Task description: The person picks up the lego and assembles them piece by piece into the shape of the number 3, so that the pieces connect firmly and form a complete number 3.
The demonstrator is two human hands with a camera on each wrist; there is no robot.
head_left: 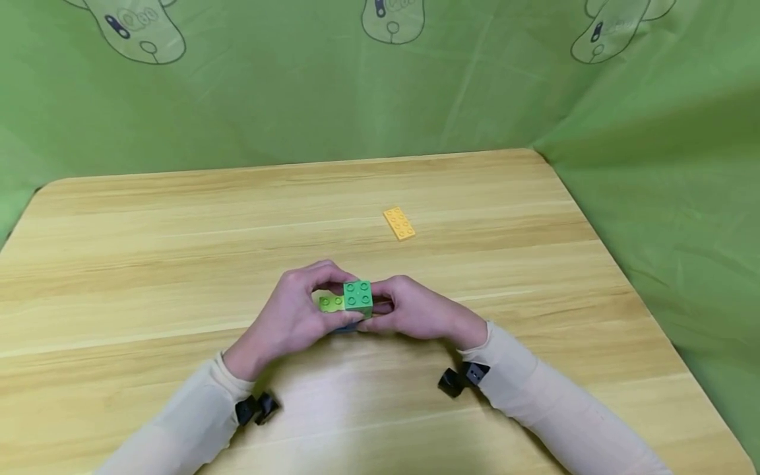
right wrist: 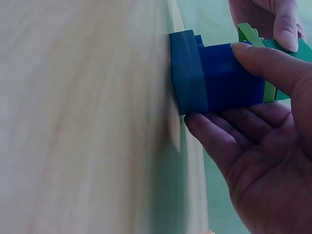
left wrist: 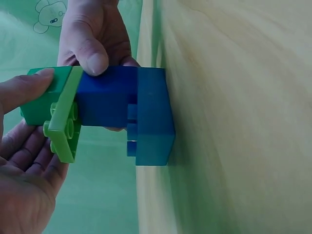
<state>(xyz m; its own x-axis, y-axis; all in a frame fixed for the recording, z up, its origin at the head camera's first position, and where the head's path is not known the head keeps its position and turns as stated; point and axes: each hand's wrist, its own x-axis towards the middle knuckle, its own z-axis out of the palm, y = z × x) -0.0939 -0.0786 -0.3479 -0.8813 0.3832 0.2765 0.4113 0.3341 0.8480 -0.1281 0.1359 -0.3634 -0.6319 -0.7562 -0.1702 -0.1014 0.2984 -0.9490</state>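
Observation:
Between both hands stands a stack of toy building bricks. A green brick tops it, above a lime-green plate that juts out to the left with studs showing. Below the plate comes a dark blue brick, and a longer teal-blue brick forms the bottom, close over the table. My left hand pinches the green brick between thumb and fingers. My right hand grips the dark blue brick from the right, its thumb along one side and fingers on the other.
A yellow-orange studded plate lies on the wooden table, beyond the hands and slightly right. Green cloth hangs behind the table and along its right side. Black camera mounts are strapped at both sleeves.

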